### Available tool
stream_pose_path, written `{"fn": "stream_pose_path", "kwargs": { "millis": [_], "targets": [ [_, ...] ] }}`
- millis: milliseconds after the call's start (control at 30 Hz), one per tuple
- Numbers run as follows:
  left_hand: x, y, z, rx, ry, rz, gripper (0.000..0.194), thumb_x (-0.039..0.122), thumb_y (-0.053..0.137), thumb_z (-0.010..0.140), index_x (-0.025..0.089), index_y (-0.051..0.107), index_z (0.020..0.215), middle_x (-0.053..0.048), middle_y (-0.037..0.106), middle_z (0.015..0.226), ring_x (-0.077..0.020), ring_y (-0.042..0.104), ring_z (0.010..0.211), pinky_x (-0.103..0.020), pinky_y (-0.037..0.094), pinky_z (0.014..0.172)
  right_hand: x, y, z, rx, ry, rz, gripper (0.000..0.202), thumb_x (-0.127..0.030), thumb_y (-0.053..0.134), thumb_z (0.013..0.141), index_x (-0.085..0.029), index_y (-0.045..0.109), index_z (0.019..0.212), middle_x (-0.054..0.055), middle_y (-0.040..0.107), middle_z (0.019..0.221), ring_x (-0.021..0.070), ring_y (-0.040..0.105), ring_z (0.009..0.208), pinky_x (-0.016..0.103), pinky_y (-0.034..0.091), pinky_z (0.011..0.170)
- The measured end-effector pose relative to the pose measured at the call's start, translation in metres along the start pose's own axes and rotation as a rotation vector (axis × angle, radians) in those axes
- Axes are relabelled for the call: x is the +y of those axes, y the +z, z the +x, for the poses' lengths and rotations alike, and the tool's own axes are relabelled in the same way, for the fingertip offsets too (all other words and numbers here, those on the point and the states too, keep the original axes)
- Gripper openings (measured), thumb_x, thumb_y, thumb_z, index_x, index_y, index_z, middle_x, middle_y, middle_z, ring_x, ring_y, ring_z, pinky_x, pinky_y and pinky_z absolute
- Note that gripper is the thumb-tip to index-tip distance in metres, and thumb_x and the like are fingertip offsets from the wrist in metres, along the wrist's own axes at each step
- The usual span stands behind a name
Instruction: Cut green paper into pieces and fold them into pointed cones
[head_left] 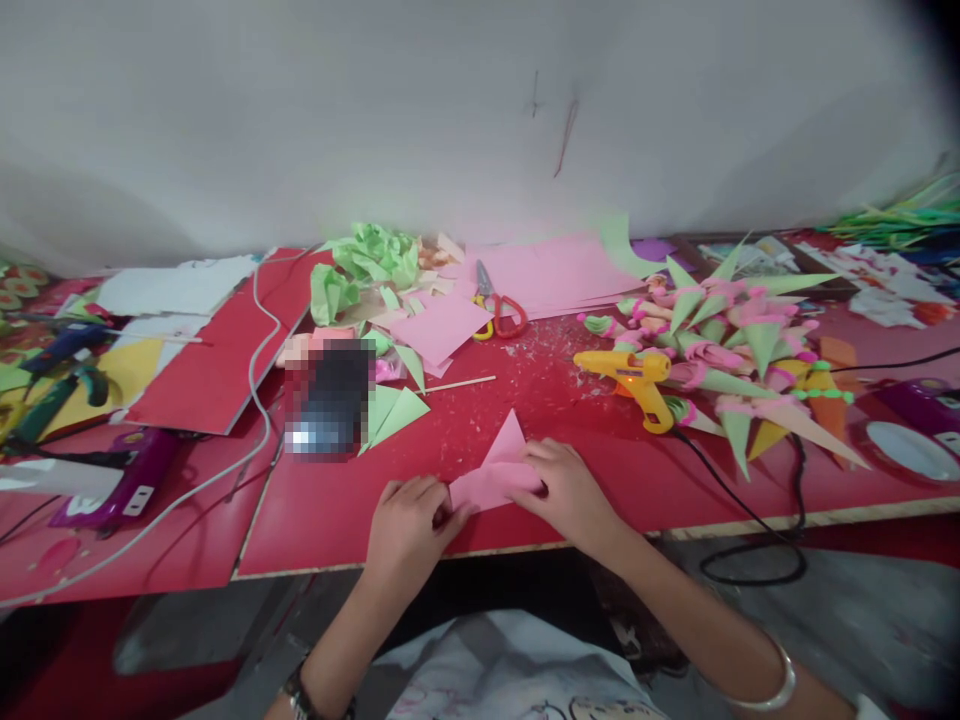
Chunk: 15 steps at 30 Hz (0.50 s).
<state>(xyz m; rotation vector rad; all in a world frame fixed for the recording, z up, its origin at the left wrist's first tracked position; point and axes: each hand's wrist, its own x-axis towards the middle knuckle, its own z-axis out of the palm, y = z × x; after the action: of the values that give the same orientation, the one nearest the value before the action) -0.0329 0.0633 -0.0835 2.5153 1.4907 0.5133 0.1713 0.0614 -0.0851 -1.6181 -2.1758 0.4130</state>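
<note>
A sheet of pink paper (491, 483), partly rolled or folded, lies at the front of the red table, with one pointed corner standing away from me. My left hand (411, 520) pinches its left end between thumb and fingers. At the other end, my right hand (564, 492) is closed on the paper, fingers curled over its edge. Beyond my right hand, a yellow glue gun (630, 378) rests on the table with its nozzle toward the left. Cut green paper pieces (396, 415) and a thin wooden stick (461, 383) lie past my left hand.
Scissors (510, 316) with red and yellow handles lie by pink sheets (551, 270). Paper flowers (720, 330) are piled at right, crumpled green paper (375, 255) at the back. A white cable (259, 370) crosses the left side; a black cord (724, 510) hangs over the front edge.
</note>
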Motion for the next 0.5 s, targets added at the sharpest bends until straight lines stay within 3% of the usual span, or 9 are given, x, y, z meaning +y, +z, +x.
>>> {"fn": "stream_pose_path", "kwargs": {
  "millis": [233, 333, 433, 500],
  "targets": [
    [-0.001, -0.003, 0.000, -0.117, -0.002, 0.018, 0.025, 0.031, 0.049, 0.082, 0.017, 0.049, 0.062, 0.002, 0.052, 0.060, -0.0138, 0.049, 0.058, -0.027, 0.035, 0.058, -0.001, 0.002, -0.001, 0.018, -0.006, -0.112, 0.023, -0.036, 0.056, 0.078, -0.016, 0.059, 0.067, 0.004, 0.057, 0.073, 0.0185, 0.050, 0.073, 0.030, 0.037, 0.068],
    [-0.005, -0.004, 0.000, -0.123, 0.032, -0.028, 0.011, 0.024, 0.046, 0.083, 0.017, 0.053, 0.079, -0.001, 0.056, 0.076, -0.0152, 0.054, 0.068, -0.028, 0.040, 0.062, -0.002, 0.003, -0.001, 0.036, -0.051, -0.176, 0.022, -0.035, 0.054, 0.080, -0.016, 0.061, 0.073, 0.005, 0.057, 0.073, 0.0193, 0.051, 0.074, 0.031, 0.037, 0.069],
    [-0.009, -0.005, 0.001, -0.066, 0.122, -0.027, 0.029, 0.017, 0.044, 0.083, 0.018, 0.046, 0.112, -0.008, 0.053, 0.105, -0.0169, 0.055, 0.087, -0.028, 0.043, 0.071, -0.002, 0.003, -0.002, 0.040, -0.077, -0.224, 0.022, -0.035, 0.053, 0.081, -0.016, 0.061, 0.074, 0.005, 0.058, 0.073, 0.0199, 0.051, 0.074, 0.031, 0.036, 0.069],
    [-0.010, -0.009, 0.002, -0.092, 0.265, 0.069, 0.041, 0.011, 0.043, 0.083, 0.023, 0.041, 0.122, -0.009, 0.047, 0.118, -0.0173, 0.053, 0.092, -0.029, 0.042, 0.076, -0.003, 0.003, -0.002, 0.030, -0.075, -0.237, 0.022, -0.034, 0.053, 0.081, -0.016, 0.061, 0.073, 0.006, 0.058, 0.074, 0.0199, 0.051, 0.074, 0.031, 0.036, 0.069]
  ]
}}
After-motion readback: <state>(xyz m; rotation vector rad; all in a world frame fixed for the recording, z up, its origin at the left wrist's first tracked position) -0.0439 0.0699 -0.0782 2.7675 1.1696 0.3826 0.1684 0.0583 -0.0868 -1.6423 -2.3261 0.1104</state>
